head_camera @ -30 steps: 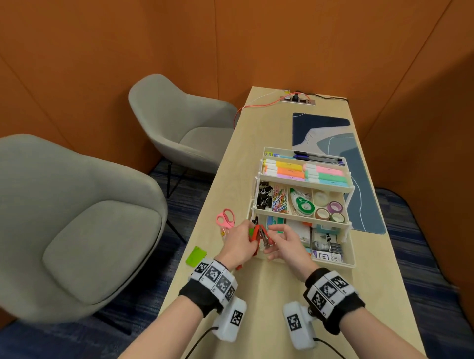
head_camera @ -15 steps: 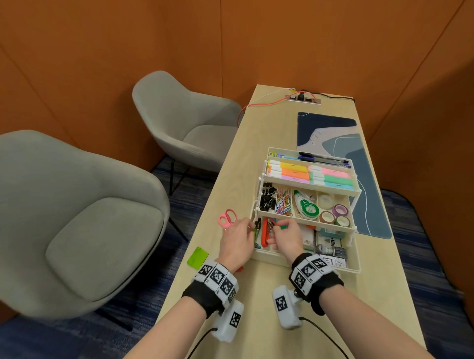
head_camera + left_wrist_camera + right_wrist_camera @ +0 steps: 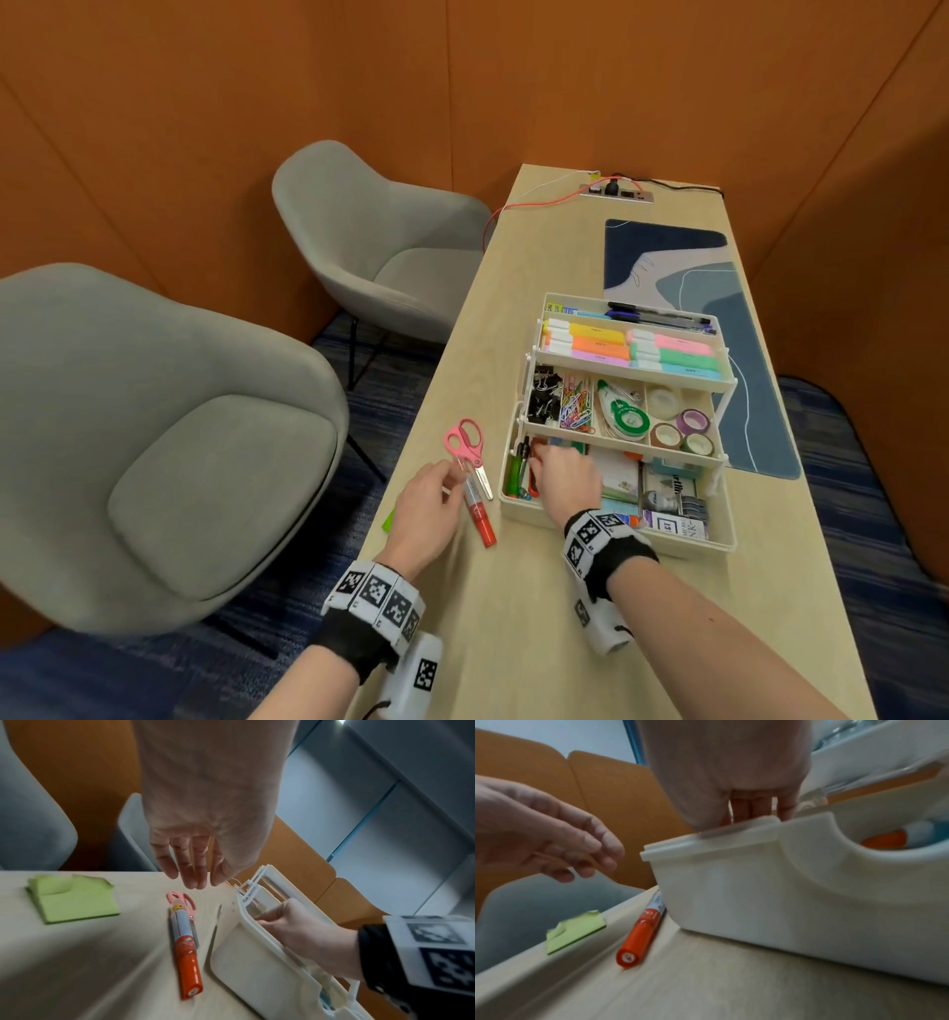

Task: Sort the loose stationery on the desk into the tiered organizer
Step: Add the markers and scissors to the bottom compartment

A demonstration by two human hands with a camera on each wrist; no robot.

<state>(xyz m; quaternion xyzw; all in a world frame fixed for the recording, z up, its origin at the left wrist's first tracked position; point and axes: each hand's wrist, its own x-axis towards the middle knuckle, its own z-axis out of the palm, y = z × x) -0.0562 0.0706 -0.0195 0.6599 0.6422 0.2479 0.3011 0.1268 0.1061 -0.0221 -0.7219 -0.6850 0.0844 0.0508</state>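
Observation:
The white tiered organizer (image 3: pixel 683 545) (image 3: pixel 244 953) (image 3: pixel 757 882) stands mid-desk with all three tiers fanned open and filled. My right hand (image 3: pixel 539 462) (image 3: pixel 259 920) (image 3: pixel 754 813) reaches into the left compartment of the bottom tier, where green and red pens lie; its fingertips are hidden behind the rim. My left hand (image 3: pixel 452 475) (image 3: pixel 195 880) (image 3: pixel 585 862) hovers with relaxed fingers, holding nothing, over a red-capped marker (image 3: pixel 480 516) (image 3: pixel 186 953) (image 3: pixel 639 935) and pink scissors (image 3: pixel 464 444) (image 3: pixel 180 899), which lie on the desk just left of the organizer.
A green sticky-note pad (image 3: pixel 388 520) (image 3: pixel 77 902) (image 3: pixel 575 931) lies at the desk's left edge. A blue desk mat (image 3: pixel 719 308) sits behind and right of the organizer, a power strip (image 3: pixel 616 192) at the far end. Two grey chairs (image 3: pixel 169 437) stand left.
My left hand has drawn left, away from the organizer, to above the marker and scissors. My right hand has pushed deeper into the bottom tier's left compartment.

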